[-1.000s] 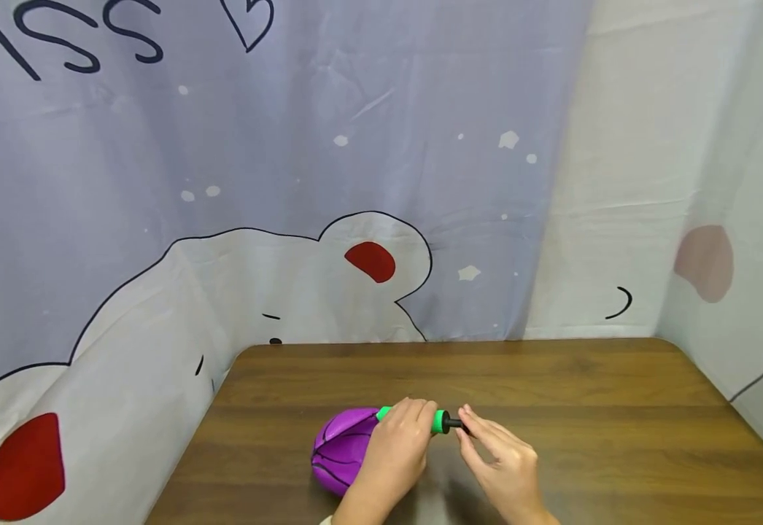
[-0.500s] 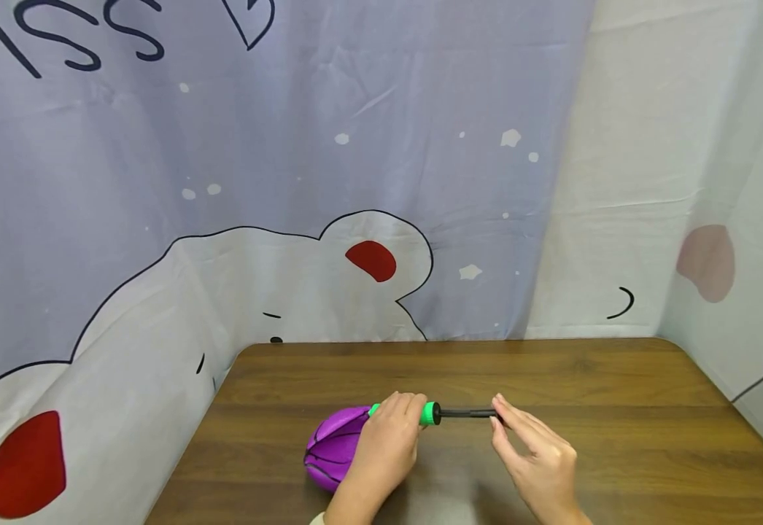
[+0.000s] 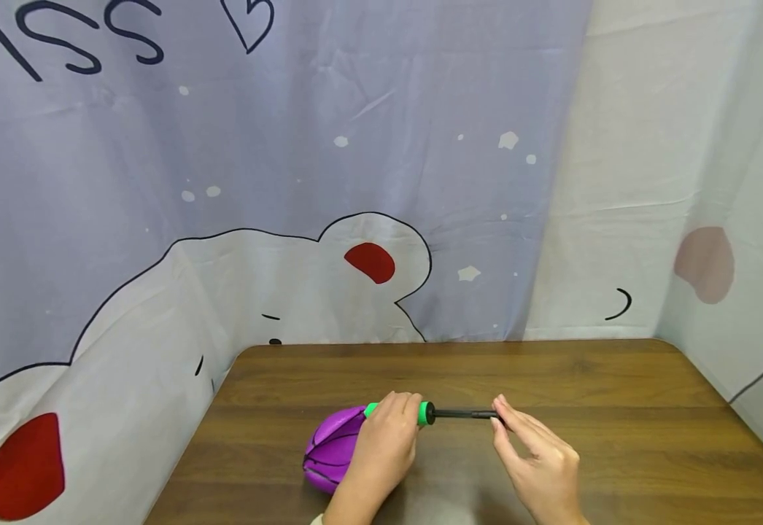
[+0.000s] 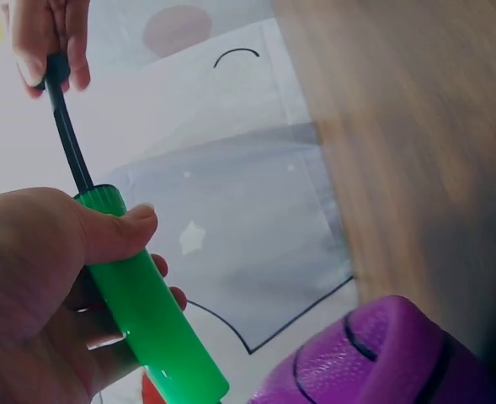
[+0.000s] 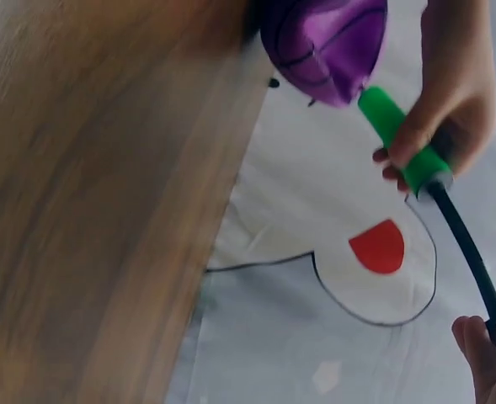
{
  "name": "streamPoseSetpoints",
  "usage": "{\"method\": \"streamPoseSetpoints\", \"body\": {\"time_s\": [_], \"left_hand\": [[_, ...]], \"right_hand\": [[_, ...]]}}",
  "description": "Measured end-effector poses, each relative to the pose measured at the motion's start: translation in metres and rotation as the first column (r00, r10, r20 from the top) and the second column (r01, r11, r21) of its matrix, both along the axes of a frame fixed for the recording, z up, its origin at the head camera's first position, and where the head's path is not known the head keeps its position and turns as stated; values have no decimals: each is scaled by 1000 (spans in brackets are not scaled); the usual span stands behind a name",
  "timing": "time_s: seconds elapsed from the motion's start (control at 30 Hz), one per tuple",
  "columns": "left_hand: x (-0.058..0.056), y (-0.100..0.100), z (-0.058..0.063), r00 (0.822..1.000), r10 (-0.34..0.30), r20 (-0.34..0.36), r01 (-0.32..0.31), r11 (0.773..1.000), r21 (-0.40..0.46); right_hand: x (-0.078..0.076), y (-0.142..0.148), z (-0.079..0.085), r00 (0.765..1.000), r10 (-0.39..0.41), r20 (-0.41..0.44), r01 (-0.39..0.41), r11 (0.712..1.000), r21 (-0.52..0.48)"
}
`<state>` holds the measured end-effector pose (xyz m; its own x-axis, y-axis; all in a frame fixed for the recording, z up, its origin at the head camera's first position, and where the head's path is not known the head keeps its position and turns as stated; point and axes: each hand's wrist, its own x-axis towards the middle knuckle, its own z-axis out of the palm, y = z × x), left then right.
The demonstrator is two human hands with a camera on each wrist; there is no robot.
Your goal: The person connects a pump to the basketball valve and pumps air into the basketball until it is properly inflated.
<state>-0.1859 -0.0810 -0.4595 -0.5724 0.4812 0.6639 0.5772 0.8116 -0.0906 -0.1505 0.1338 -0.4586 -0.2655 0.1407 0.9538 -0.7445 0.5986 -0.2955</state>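
Note:
A small hand pump with a green barrel (image 4: 159, 324) is gripped by my left hand (image 3: 384, 445), thumb on one side and fingers wrapped round the other. Its black rod (image 3: 463, 413) sticks far out to the right. At the rod's end, my right hand (image 3: 542, 463) pinches the black handle (image 4: 56, 69) between thumb and fingers. The pump's tip meets a purple ball (image 3: 330, 453) with black lines. Dented and folded, the ball (image 5: 328, 46) looks slack, and in the head view my left hand covers part of it.
Everything is held over the front of a brown wooden table (image 3: 618, 408). Behind it hangs a printed cloth (image 3: 289, 146) in pale blue and white, and more cloth lines the left and right sides.
My right hand has moved right, drawing the black rod well out of the green barrel. My left hand, the barrel and the ball have shifted slightly left.

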Motion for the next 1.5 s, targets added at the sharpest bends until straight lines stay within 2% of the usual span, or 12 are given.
{"method": "streamPoseSetpoints", "body": {"time_s": [0.17, 0.33, 0.47, 0.63, 0.77, 0.97, 1.1, 1.37, 1.5], "left_hand": [[3, 7, 2, 999, -24, -42, 23, 999, -24], [7, 13, 2, 999, -27, -36, 25, 998, -58], [7, 12, -2, 999, -31, -28, 29, 998, -54], [4, 9, -5, 997, -79, -8, 78, 997, -28], [2, 7, -6, 995, -101, 12, 101, 994, -39], [-1, -2, -3, 994, -98, 50, 99, 995, -28], [-2, -8, -2, 994, -92, 64, 93, 996, -14], [-4, -16, 0, 999, -27, 37, 28, 999, -27], [-4, -17, -1, 999, -29, 33, 29, 999, -13]], "right_hand": [[-3, -19, -10, 1000, 10, -7, -10, 1000, 29], [-6, -33, -21, 997, 38, 62, -43, 996, 74], [-6, -36, -26, 996, 30, 79, -36, 996, 81], [-4, -30, -27, 996, 2, 93, -9, 997, 78], [-4, -25, -24, 997, 5, 72, -11, 997, 79], [-2, -14, -13, 1000, -8, 28, 6, 997, 71], [0, -5, -5, 1000, 11, 0, -11, 999, 52], [3, 6, 8, 1000, 1, -13, -1, 1000, 31], [5, 6, 13, 1000, -9, -23, 9, 1000, 22]]}}
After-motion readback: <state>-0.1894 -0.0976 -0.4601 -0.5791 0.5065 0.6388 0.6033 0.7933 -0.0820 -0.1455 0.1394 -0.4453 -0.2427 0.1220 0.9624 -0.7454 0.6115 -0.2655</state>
